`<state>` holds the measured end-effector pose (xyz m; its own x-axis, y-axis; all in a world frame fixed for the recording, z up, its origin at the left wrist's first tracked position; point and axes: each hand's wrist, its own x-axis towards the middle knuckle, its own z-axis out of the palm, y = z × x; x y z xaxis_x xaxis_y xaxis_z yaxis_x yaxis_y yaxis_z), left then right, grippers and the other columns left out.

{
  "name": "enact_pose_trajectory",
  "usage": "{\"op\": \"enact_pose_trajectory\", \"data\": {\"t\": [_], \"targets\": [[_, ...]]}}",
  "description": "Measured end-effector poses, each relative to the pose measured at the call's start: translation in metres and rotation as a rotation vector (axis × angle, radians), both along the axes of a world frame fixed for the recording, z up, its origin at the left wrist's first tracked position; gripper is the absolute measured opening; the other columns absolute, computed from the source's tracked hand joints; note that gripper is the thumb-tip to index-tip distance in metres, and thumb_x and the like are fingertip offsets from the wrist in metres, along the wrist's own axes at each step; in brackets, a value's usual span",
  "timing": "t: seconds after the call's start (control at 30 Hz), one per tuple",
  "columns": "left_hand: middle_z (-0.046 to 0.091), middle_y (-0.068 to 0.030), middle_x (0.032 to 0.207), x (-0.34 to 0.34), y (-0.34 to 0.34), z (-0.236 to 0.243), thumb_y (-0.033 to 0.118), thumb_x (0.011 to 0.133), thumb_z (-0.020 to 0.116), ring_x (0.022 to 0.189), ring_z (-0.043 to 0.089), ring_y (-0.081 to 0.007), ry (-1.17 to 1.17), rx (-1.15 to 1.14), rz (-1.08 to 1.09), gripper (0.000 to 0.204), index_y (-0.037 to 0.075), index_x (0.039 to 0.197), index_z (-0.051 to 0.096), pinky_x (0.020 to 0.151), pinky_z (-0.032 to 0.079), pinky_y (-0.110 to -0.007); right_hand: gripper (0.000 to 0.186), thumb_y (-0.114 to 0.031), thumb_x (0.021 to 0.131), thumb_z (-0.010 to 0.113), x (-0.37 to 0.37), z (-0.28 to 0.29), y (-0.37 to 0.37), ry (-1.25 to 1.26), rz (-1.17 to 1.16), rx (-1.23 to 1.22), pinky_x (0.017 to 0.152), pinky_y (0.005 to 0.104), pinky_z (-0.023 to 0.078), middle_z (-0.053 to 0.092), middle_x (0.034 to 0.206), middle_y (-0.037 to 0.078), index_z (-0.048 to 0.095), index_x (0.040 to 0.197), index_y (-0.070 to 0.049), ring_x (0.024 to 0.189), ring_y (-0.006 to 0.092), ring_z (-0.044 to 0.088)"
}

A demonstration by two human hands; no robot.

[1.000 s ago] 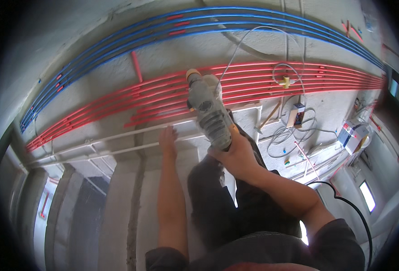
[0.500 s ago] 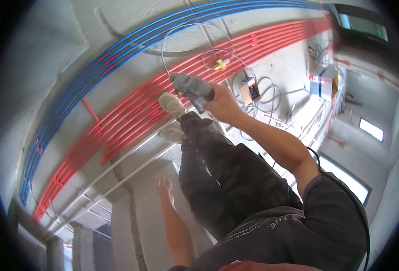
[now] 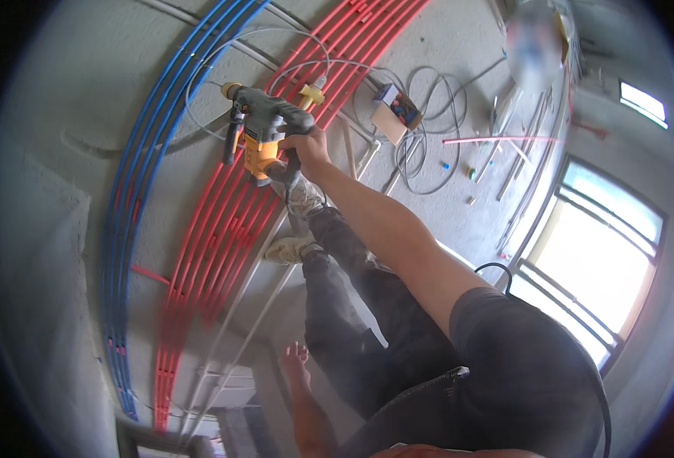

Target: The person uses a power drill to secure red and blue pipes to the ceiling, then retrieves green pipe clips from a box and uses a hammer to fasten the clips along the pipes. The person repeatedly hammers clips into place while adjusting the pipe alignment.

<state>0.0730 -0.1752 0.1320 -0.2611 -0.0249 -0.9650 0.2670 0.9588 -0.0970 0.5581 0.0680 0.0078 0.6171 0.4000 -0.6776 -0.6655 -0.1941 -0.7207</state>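
Observation:
My right hand (image 3: 306,149) grips the rear handle of a yellow and grey rotary hammer drill (image 3: 264,137). The drill is held out over the red and blue pipes, its chuck toward the far left and no bit clearly visible. A black side handle sticks out by its front end. Low in the picture, my left hand (image 3: 296,360) hangs beside my leg with its fingers loosely apart and nothing in it. Beyond the drill, a grey cable (image 3: 230,46) loops over the pipes, with a yellow connector (image 3: 311,95) on it.
Parallel blue pipes (image 3: 142,145) and red pipes (image 3: 199,237) run along the concrete floor by my shoes (image 3: 287,249). An opened cardboard box (image 3: 390,126) with small coloured parts stands near coiled cable (image 3: 459,99). Thin pale pipes (image 3: 532,137) lie farther right, near a bright window (image 3: 589,252).
The view has turned. The drill has swung to the left and tilted so that its yellow side shows, still in my right hand. My left hand stays low and empty.

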Motion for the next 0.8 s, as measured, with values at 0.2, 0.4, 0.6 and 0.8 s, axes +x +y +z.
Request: {"op": "enact_pose_trajectory", "data": {"t": [0.2, 0.4, 0.6, 0.8], "targets": [[0.064, -0.0040, 0.091, 0.008, 0.065, -0.005, 0.034, 0.098, 0.061, 0.081, 0.058, -0.0124, 0.016, 0.074, -0.234, 0.031, 0.004, 0.107, 0.064, 0.073, 0.047, -0.031, 0.017, -0.007, 0.083, 0.077, 0.053, -0.085, -0.073, 0.177, -0.160, -0.192, 0.057, 0.0357, 0.050, 0.067, 0.081, 0.009, 0.067, 0.097, -0.003, 0.064, 0.0216, 0.065], [0.065, -0.0068, 0.093, 0.009, 0.087, -0.013, 0.027, 0.098, 0.063, 0.079, 0.060, -0.0144, -0.010, 0.000, -0.197, 0.023, 0.005, 0.106, 0.063, 0.071, 0.051, -0.031, 0.038, -0.028, 0.090, 0.079, 0.065, -0.133, -0.095, 0.043, 0.025, -0.496, 0.071, 0.0381, 0.052, 0.068, 0.094, 0.005, 0.066, 0.116, -0.004, 0.080, 0.0184, 0.064], [0.059, -0.0029, 0.078, -0.007, 0.052, 0.025, 0.024, 0.098, 0.063, 0.066, 0.058, -0.0134, -0.107, 0.090, -0.274, 0.016, 0.009, 0.102, 0.060, 0.057, 0.046, -0.026, 0.059, -0.019, 0.095, 0.065, 0.097, -0.093, -0.151, 0.228, 0.176, -0.281, 0.064, 0.0366, 0.047, 0.052, 0.079, 0.000, 0.036, 0.146, -0.018, 0.069, 0.0173, 0.056], [0.061, -0.0061, 0.094, -0.082, -0.024, 0.073, 0.024, 0.097, 0.065, 0.082, 0.061, -0.0197, -0.108, 0.143, 0.108, 0.020, 0.012, 0.112, 0.059, 0.069, 0.050, -0.033, 0.031, -0.038, 0.091, 0.063, 0.091, -0.033, -0.280, -0.722, 1.719, -0.359, 0.074, 0.0510, 0.051, 0.067, 0.089, 0.015, 0.064, 0.103, -0.009, 0.082, 0.0354, 0.065]]}}
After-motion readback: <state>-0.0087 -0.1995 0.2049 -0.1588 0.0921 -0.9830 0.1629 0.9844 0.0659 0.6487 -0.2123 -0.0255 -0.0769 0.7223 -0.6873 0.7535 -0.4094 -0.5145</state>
